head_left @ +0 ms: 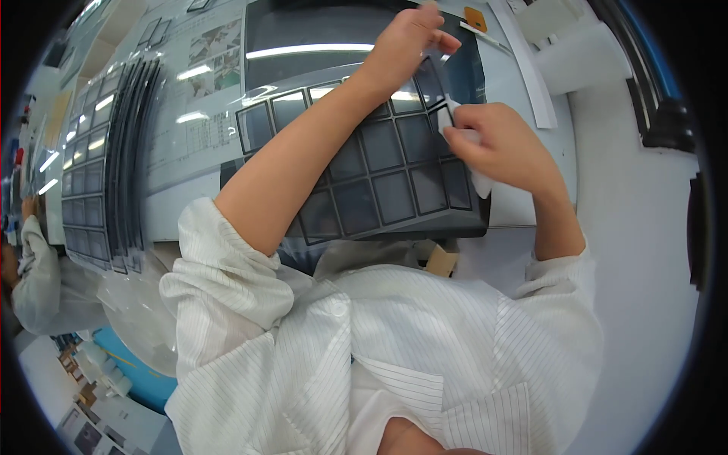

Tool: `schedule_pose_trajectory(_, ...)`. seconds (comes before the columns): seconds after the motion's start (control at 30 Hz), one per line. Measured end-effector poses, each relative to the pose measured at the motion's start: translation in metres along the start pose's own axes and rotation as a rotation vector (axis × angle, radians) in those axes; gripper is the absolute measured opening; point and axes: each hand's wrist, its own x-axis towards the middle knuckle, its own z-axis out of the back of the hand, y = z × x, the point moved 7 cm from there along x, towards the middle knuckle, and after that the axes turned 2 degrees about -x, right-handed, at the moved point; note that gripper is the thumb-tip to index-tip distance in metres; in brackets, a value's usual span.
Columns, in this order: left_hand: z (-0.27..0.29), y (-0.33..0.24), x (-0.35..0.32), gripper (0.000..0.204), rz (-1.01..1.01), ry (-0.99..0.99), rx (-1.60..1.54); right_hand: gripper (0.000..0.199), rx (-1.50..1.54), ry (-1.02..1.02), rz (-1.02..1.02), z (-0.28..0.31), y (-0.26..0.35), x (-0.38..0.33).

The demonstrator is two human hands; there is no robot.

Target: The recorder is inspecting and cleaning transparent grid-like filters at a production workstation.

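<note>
The gridded panel [381,144], a sheet of dark rectangular cells set in black frames, lies slightly turned on the table [174,167], in the middle of the work area and directly in front of the person. A dark mat [459,224] shows beneath its near right corner. The left hand [415,38] is at the far right, its forearm crossing above the panel from the near left; its fingers are partly bent by the panel's far right corner, and I cannot tell whether they grip it. The right hand [502,144] is at the panel's right edge, closed in a narrow grip on a crumpled white cloth [483,184], part of which hangs below the fist. To the left stands a row of similar gridded panels [85,167]. Between them and the middle lie printed sheets [189,125] under a glossy clear cover. At the far right are a small orange object [475,19] and a long white strip [525,68]. At the far left edge, a co-worker's pale sleeve [38,265] shows.
</note>
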Motion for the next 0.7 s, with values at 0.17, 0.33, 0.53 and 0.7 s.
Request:
schedule_pose_trajectory(0.17, -0.017, -0.026, -0.018, 0.048, -0.694, 0.083, 1.223, 0.028, 0.467, 0.164, -0.067, -0.001, -0.032, -0.008)
schedule_pose_trajectory(0.33, -0.014, -0.017, -0.016, 0.036, -0.471, 0.097, 1.258, 0.014, 0.746, -0.023, -0.093, 0.023, -0.060, -0.021)
schedule_pose_trajectory(0.53, -0.022, -0.026, -0.023, 0.044, -0.614, -0.048, 1.358, 0.016, 0.718, -0.579, -0.050, 0.057, -0.076, -0.022)
schedule_pose_trajectory(0.7, -0.030, -0.026, -0.019, 0.032, -0.556, 0.006, 1.291, 0.016, 0.658, -0.448, -0.264, 0.038, -0.106, -0.025)
